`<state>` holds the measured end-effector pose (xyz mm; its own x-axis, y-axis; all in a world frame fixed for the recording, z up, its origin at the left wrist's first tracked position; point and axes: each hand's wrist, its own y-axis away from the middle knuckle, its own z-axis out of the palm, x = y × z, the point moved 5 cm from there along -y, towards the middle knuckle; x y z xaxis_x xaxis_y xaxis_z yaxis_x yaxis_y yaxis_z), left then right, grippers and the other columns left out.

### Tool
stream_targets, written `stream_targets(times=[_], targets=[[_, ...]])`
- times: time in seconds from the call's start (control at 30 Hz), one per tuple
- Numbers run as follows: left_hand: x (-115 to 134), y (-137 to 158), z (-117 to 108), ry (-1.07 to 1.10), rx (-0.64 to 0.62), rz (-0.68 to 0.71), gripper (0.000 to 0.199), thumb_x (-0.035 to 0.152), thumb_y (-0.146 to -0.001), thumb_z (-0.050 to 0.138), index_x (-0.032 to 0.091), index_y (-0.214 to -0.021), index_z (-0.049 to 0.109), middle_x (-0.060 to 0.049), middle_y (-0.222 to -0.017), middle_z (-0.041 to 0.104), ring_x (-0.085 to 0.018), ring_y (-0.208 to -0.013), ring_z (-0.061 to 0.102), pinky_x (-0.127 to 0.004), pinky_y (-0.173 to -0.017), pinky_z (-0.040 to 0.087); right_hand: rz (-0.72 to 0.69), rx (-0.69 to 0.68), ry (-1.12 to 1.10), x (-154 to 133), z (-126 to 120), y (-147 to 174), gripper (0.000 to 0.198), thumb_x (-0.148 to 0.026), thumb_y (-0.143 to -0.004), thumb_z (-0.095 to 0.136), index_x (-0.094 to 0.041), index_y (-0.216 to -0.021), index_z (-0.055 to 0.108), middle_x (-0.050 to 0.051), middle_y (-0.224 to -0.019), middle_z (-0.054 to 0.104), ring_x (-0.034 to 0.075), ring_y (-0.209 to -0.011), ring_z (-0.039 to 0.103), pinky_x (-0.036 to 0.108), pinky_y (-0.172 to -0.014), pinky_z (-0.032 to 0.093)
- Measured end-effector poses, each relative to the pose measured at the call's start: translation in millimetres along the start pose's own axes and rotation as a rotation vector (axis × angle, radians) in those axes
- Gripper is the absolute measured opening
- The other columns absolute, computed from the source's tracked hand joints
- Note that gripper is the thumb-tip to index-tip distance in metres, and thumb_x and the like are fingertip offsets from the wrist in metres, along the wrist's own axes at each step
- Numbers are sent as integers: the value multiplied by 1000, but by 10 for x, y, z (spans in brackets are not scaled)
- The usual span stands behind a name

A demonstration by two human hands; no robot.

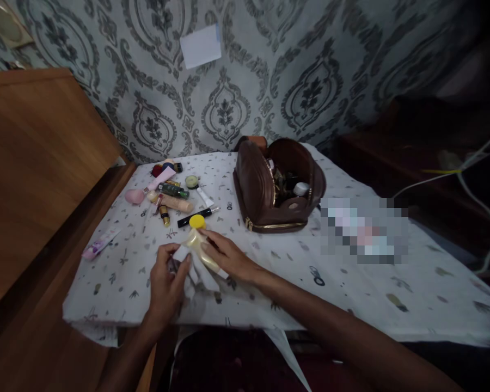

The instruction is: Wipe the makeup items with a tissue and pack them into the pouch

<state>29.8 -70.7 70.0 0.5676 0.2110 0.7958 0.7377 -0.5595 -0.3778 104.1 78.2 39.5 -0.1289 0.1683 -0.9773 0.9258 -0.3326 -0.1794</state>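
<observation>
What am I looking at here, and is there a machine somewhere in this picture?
No machine is doing the work: these are a person's bare hands, seen from a camera worn on their head, looking forward and down. The right hand holds a pale yellow tube with a yellow cap; the left hand holds a white cloth against it. The table wears a patterned white cover. On it stands an open brown bag; left of that lie a green bottle, a black stick and other small items.
</observation>
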Motion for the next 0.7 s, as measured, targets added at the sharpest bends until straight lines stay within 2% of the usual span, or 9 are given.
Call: stream_targets(times=[0.07,0.1,0.2,0.3,0.4,0.47,0.53,0.6,0.7], targets=[[-33,27,-101,-58,-28,14,15,35,-90,59,21,-95,60,0,-86,61,-16,-80,59,-25,-69,48,-53,-55,205,-25,67,57,46,-35,-92,55,-18,-134,48,5,-96,64,20,-86,57,35,-83,45],[-54,34,-128,-87,-48,29,14,34,-90,58,21,-93,62,0,-86,61,-16,-81,59,-25,-69,48,-70,-72,264,-26,91,73,43,-32,-92,54,-18,-132,48,5,-94,63,19,-83,57,34,-80,45],[-115,45,-142,-176,-81,88,11,28,-91,56,20,-94,64,-2,-88,61,-17,-84,59,-27,-71,48,-115,-85,363,-14,103,67,15,-27,-95,50,-19,-103,59,4,-87,62,18,-80,56,32,-76,44],[-116,62,-109,-243,-72,182,16,20,-92,51,20,-101,64,-2,-86,56,-16,-79,57,-26,-69,48,-135,-91,412,-7,31,53,23,-28,-98,44,-19,-86,61,5,-82,62,19,-77,56,34,-76,45],[-45,94,-62,-301,-36,280,23,14,-91,49,21,-106,64,-2,-89,53,-15,-79,56,-25,-69,48,-135,-116,426,1,-72,114,24,-40,-93,56,-20,-102,65,9,-97,64,24,-93,59,40,-85,46],[28,129,-7,-338,-8,340,27,12,-91,48,22,-109,64,-3,-96,53,-15,-84,57,-25,-71,49,-129,-146,431,33,-118,189,46,-44,-79,73,-22,-117,62,10,-109,63,28,-105,57,44,-92,46],[122,181,96,-350,-12,419,29,12,-92,47,23,-113,64,-5,-104,54,-17,-89,58,-27,-72,50,-122,-142,441,88,-147,260,59,-37,-71,81,-23,-124,58,9,-113,60,29,-109,55,46,-94,45],[225,245,242,-354,-61,508,31,13,-93,46,23,-118,62,-8,-109,55,-20,-93,59,-29,-74,51,-138,-105,464,141,-162,308,51,-23,-74,76,-22,-121,57,9,-110,60,28,-106,54,45,-93,46],[343,326,479,-427,-198,627,32,11,-94,46,20,-121,60,-13,-111,59,-26,-99,59,-36,-77,53,-190,-68,506,186,-150,331,41,-8,-73,65,-19,-113,60,9,-102,60,26,-99,55,42,-87,47]])
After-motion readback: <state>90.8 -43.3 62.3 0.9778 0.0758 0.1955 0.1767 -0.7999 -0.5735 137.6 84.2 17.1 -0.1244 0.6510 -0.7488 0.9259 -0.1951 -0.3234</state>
